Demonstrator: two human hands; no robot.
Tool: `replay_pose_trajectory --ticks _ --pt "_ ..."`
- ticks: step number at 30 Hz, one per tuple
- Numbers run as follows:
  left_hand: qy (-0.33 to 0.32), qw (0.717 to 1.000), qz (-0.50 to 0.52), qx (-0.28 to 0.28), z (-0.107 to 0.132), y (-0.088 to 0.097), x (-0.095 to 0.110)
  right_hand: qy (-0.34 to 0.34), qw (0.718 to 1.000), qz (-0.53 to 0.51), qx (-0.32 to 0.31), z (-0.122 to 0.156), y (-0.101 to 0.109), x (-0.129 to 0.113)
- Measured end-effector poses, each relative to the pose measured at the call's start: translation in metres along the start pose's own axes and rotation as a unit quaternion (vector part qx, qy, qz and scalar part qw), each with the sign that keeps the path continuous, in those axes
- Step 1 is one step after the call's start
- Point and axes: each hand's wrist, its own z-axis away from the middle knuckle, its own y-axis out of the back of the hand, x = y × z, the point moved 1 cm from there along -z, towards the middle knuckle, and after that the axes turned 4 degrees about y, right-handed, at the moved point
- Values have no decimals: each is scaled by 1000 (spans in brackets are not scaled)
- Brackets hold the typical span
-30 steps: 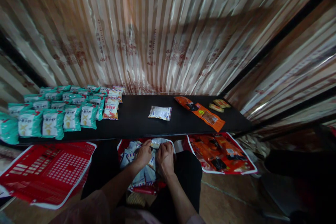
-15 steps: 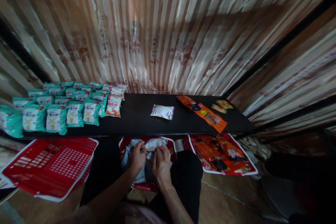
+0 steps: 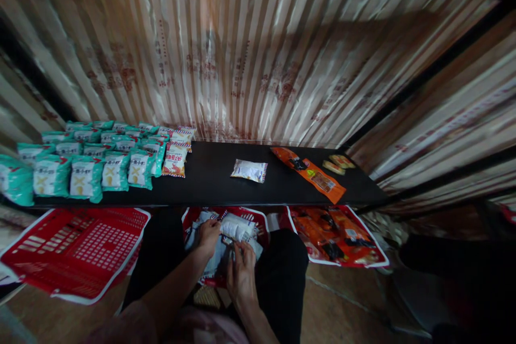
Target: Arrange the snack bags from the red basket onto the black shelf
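Observation:
A silvery-white snack bag (image 3: 238,227) lies tilted over the other pale snack bags in the middle red basket (image 3: 266,231), between my knees. My left hand (image 3: 208,237) is closed, its fingertips pinching the left edge of that bag. From below, my right hand (image 3: 242,267) reaches it with curled fingers, which grip its lower edge; the fingertips are partly hidden. On the black shelf board (image 3: 209,183) in front of me, a single white snack bag (image 3: 249,170) lies flat.
Teal-and-white snack bags (image 3: 85,176) stand in rows on the board's left, beside orange-and-white bags (image 3: 174,160). Orange packets (image 3: 324,180) and small yellow packs (image 3: 337,163) lie right. Below are a red basket (image 3: 80,252) and another basket (image 3: 382,258) of orange packets.
The right hand has moved down and slightly left, and the left hand a little left. More of the snack bag between them now shows. The view has shifted slightly.

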Motion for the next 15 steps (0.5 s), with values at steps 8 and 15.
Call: replay_pose_trajectory --ticks 8,15 --pt "65 996 64 -23 5 2 12 4 1000 -13 -8 4 3 -2" --pt "83 987 134 -21 15 7 19 4 1000 -13 -22 10 5 -2"
